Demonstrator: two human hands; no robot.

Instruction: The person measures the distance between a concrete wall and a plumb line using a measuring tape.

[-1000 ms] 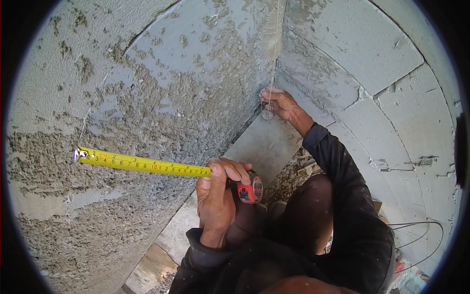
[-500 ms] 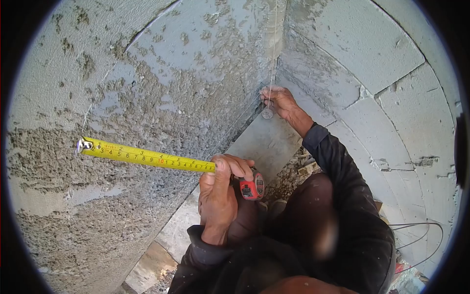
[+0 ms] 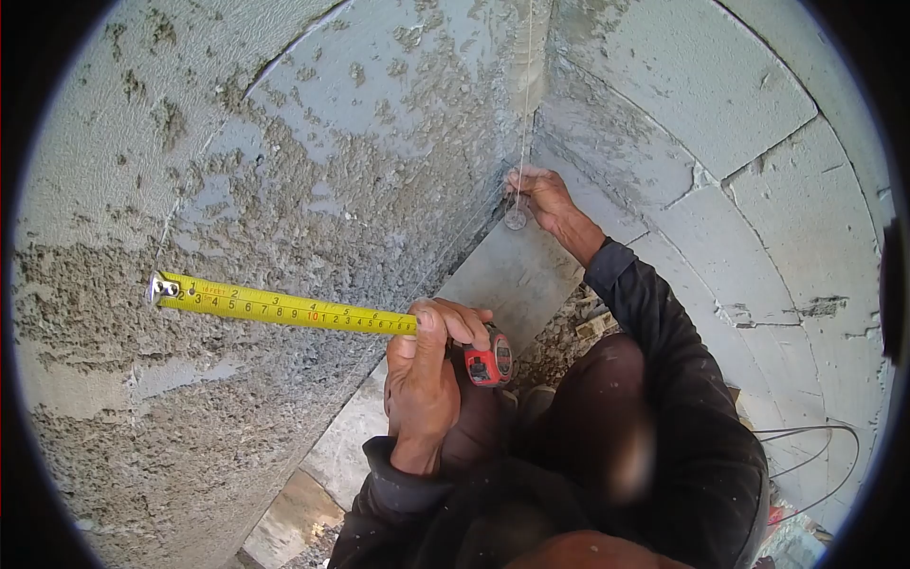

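Note:
My left hand [image 3: 423, 379] grips a red tape measure [image 3: 488, 358]. Its yellow blade [image 3: 294, 305] is pulled out leftward, with the thumb pressed near the case and the metal end hook [image 3: 163, 287] by the rough wall. In the wall corner, my right hand [image 3: 548, 201] has its fingers bent and drawn together. A thin string [image 3: 527, 90] comes down from above across those fingertips. On it hangs a round metal plumb weight [image 3: 515, 219], just below the fingers. Whether the fingers pinch the string or only rest beside it is hidden.
A mortar-smeared wall [image 3: 275, 199] rises at the left, and a wall of pale blocks [image 3: 682, 123] at the right. A grey slab [image 3: 517, 270] lies at their foot, with rubble [image 3: 559, 337] beside it. A dark cable [image 3: 844, 465] loops at the lower right. My knee [image 3: 602, 384] is bent in the middle.
The tape's end hook has turned slightly and its blade dipped a little. Both hands stay in nearly the same place.

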